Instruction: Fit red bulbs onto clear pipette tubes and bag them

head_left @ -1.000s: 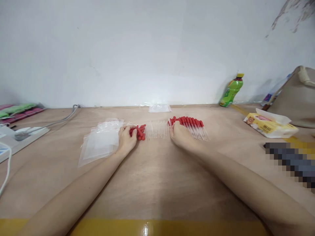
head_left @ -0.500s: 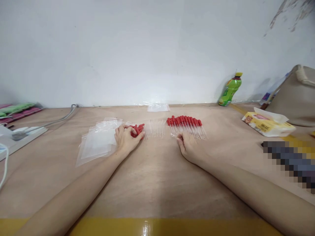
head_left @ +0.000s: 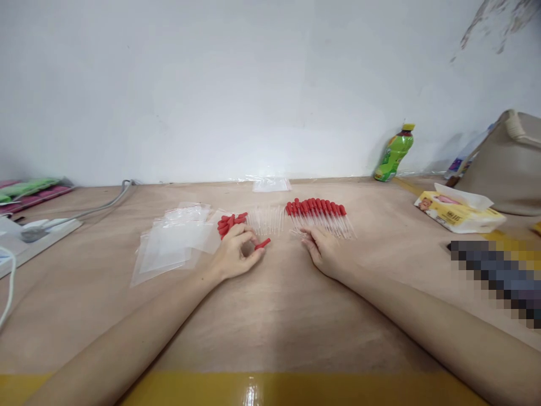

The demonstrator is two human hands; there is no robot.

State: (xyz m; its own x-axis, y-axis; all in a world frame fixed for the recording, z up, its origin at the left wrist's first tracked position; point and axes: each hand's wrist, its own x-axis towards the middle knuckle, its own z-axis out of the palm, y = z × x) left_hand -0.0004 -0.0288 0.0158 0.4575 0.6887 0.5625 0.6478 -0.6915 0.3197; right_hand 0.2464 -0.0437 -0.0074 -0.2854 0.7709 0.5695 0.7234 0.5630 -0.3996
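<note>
Head view: a red rubber bulb (head_left: 262, 244) is out of the pile (head_left: 228, 224).
My left hand (head_left: 236, 251) has just drawn it from left of the loose clear tubes (head_left: 266, 220) and pinches it in front of them. Right of those tubes, my right hand (head_left: 325, 252) keeps a single clear tube (head_left: 295, 232) in a narrow pinch, near the red-topped droppers (head_left: 319, 208), so each hand now has one part.

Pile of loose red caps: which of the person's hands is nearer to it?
Left. The left hand is at the near side of the pile, holding one red cap; the right hand is farther off, to the right beyond the clear tubes.
</note>
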